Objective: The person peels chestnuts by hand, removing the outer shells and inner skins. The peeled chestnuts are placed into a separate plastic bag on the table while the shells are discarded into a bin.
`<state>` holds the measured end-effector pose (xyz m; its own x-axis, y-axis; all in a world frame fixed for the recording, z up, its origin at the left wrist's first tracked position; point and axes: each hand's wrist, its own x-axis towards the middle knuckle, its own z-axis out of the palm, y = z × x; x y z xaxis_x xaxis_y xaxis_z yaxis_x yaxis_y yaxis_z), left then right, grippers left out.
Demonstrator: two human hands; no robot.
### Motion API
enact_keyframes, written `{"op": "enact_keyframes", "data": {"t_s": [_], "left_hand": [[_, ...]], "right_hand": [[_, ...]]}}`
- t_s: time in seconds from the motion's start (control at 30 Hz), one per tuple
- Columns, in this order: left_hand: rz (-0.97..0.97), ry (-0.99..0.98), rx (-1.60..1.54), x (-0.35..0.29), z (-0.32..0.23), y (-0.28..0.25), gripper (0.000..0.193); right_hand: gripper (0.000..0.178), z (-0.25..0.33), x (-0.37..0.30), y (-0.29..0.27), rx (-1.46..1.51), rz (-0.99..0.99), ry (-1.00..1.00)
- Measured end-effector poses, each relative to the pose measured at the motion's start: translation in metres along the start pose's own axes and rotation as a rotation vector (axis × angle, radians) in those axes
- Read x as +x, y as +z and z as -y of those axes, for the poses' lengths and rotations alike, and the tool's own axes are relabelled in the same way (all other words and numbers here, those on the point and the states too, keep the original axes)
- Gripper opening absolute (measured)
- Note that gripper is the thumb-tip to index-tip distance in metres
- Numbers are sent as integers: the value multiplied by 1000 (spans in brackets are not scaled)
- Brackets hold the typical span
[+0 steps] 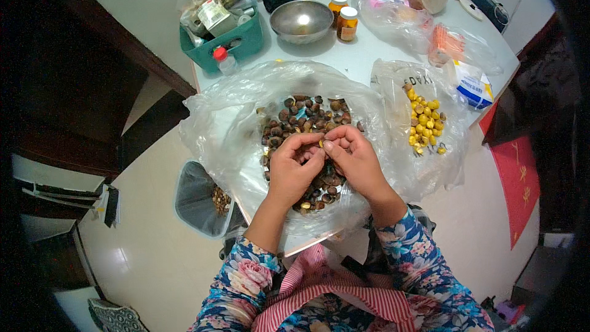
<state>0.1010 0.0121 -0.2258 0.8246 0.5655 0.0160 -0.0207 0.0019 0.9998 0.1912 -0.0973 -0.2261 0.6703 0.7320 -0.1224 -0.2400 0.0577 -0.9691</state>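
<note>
Over dark nuts [286, 126], left hand [294, 169] and right hand [357, 161] pinch a mostly hidden yellow piece [321, 144].

From the right hand [355, 161], a way lay open sideways to the yellow kernels [426, 120] over low, crumpled film where the large plastic bag [224, 120] met the smaller bag [393, 86], with the white-and-blue carton [472, 86] standing beyond them. Straight ahead, past the brown nuts [292, 124], a strip of white table [362, 55] gave room before the metal bowl [302, 21] and two white-capped bottles [347, 27] stood in the way, while the green basket [212, 55] and red-capped bottle [226, 63] blocked the far left.
</note>
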Motion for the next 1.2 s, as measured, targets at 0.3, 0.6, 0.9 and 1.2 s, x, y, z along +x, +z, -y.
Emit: {"op": "enact_keyframes", "data": {"t_s": [0.3,0.6,0.9,1.2], "left_hand": [[3,3,-32,-2,1,-12,21],[-94,25,-96,-6,2,-2,14],[-157,100,-115,-7,1,4,12],[-142,-124,-330,-8,-1,-1,10]], "right_hand": [[12,-4,-2,15,83,4,-15],[14,-17,-8,25,7,-82,-181],[12,-17,-9,26,56,-70,-140],[8,-5,-10,27,326,23,30]]}}
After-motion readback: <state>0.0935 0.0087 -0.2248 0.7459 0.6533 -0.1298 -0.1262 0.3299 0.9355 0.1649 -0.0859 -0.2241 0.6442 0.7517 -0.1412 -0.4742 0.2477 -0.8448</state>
